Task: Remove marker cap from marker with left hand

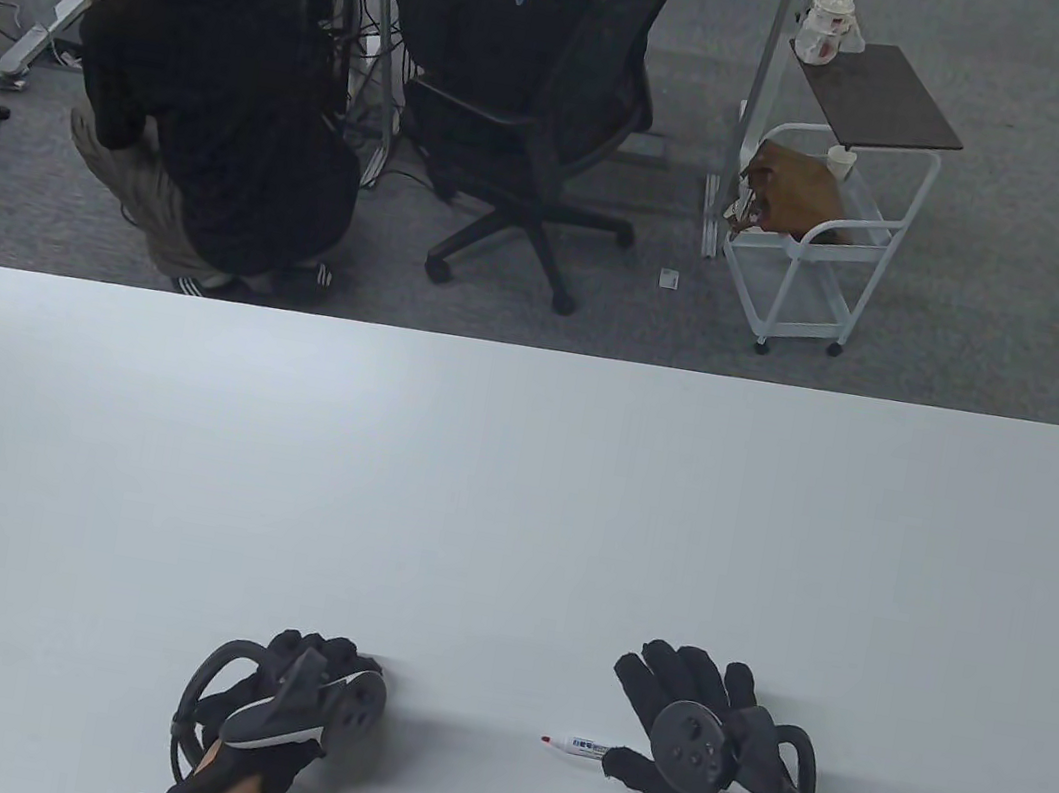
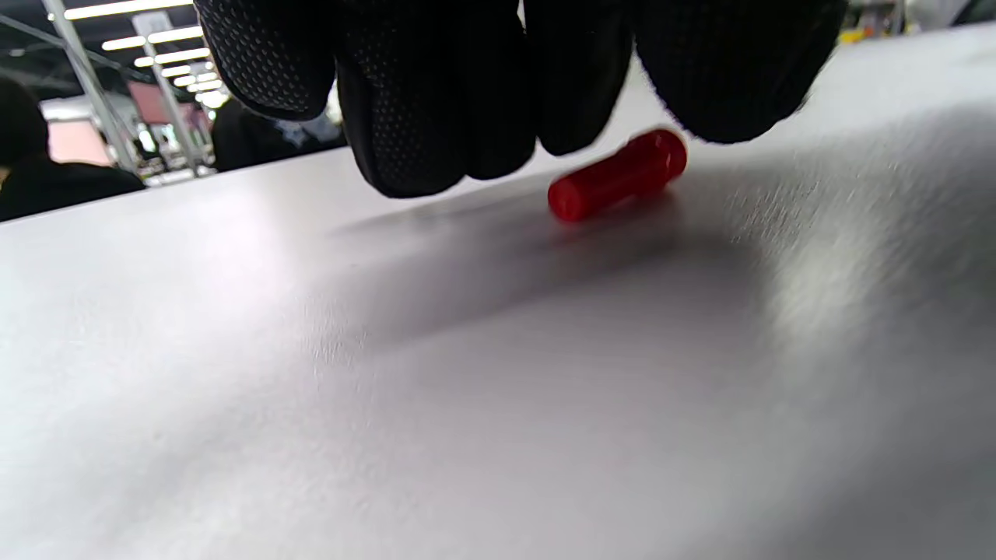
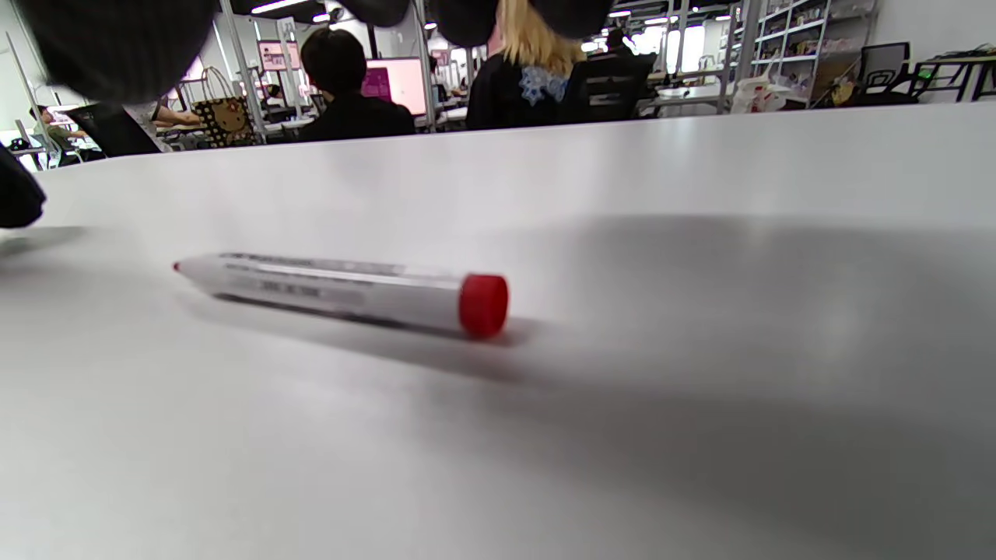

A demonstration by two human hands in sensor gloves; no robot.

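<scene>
A white marker (image 1: 577,746) lies on the white table (image 1: 510,515) with its red tip bare and pointing left; its barrel end reaches under my right hand's thumb. In the right wrist view the marker (image 3: 334,292) lies free on the table, its red end plug toward the camera. My right hand (image 1: 657,697) is spread open just above it. The red cap (image 2: 618,175) lies on the table beneath my left hand's fingers (image 2: 436,101), which hang just above it and do not grip it. My left hand (image 1: 333,663) is left of the marker, fingers curled down; it hides the cap in the table view.
Beyond the table's far edge two people sit at desks, with an office chair (image 1: 541,145) and a white rolling cart (image 1: 821,232) on the carpet. Nothing else lies on the table.
</scene>
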